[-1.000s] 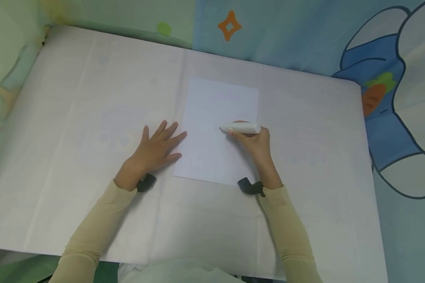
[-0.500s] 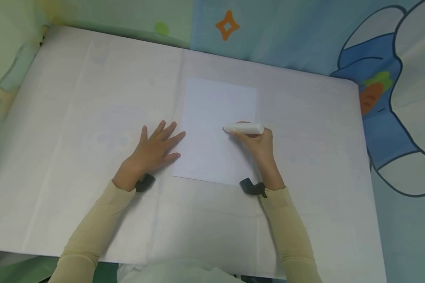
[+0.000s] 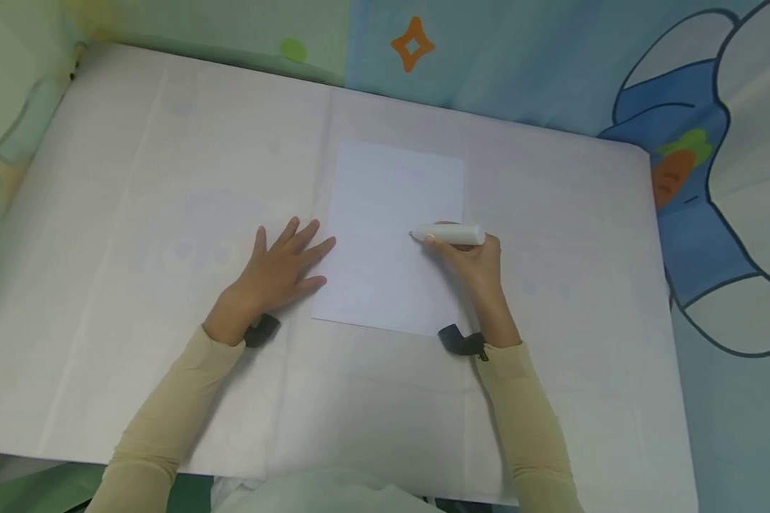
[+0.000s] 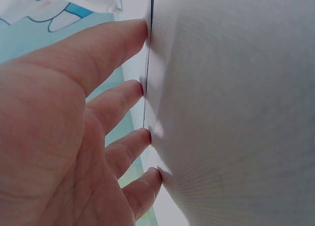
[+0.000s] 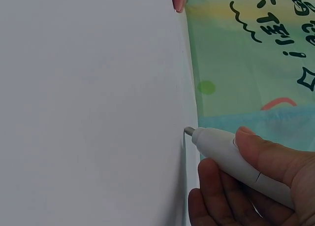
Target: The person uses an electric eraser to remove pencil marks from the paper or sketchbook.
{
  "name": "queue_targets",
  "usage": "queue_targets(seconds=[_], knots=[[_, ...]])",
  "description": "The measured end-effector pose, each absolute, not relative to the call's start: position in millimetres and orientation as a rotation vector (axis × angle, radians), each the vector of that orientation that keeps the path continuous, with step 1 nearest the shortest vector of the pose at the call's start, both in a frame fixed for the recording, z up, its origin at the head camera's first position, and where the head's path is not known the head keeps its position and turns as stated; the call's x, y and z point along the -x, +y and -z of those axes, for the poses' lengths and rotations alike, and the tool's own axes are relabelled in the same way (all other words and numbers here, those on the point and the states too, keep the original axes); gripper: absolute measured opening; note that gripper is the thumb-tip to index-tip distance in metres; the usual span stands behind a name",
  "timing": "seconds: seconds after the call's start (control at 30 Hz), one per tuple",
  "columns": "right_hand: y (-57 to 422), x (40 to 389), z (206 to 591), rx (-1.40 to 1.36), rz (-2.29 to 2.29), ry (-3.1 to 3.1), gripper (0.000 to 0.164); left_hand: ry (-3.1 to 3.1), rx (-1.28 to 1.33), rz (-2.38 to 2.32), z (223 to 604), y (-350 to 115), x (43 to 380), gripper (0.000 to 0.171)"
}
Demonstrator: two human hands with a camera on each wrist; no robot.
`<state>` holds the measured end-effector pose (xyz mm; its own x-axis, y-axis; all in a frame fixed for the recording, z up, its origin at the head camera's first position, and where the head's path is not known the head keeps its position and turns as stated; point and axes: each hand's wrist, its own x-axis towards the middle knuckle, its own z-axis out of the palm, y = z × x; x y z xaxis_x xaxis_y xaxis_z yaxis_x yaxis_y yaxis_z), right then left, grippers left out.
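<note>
A white sheet of paper lies near the middle of the table, its outline faint against the white cover. My right hand grips a thick white pen-shaped tool between thumb and fingers, held low and nearly level over the sheet's right half. In the right wrist view the tool's small metal tip is right at the paper's surface. My left hand lies palm down with fingers spread, fingertips at the sheet's left edge. The left wrist view shows those straight fingers meeting the surface.
A white-covered table spreads around the sheet. Printed curtains in green and blue stand along its far side and right side. Black straps sit at both wrists.
My right hand has slid slightly to the right with the white tool, its tip travelling along the sheet. The left hand keeps its place. No clear mark shows on the paper.
</note>
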<state>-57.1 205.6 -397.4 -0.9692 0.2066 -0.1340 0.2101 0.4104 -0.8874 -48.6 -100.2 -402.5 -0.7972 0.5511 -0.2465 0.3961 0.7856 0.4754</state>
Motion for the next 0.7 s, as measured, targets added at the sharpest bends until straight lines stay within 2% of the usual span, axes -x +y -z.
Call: queue_targets(seconds=[0.7], knots=[[210.8, 55.2, 397.6, -0.443, 1.666, 2.622, 0.041, 2.600, -0.715, -0.587, 404.6, -99.5, 48.5, 0.059]])
